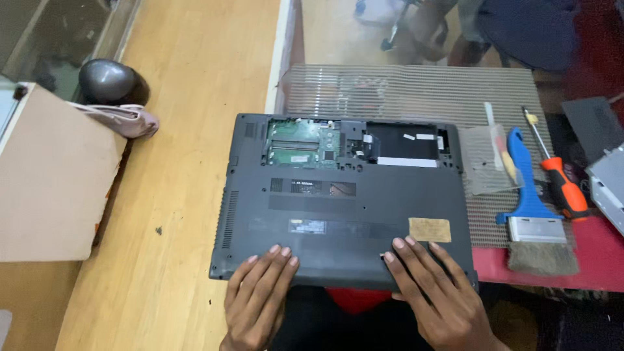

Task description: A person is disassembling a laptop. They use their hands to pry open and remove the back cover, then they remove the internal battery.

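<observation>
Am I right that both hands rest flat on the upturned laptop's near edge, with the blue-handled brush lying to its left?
Not quite. The head view shows the left hand and right hand flat on the near edge of the upturned laptop, but the blue-handled brush lies to its right, beside the orange-handled screwdriver.

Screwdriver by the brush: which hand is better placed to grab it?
Right, probably. The right hand rests on the laptop's near edge, on the side where the orange-handled screwdriver lies beside the blue brush. The left hand would have to cross over.
</observation>
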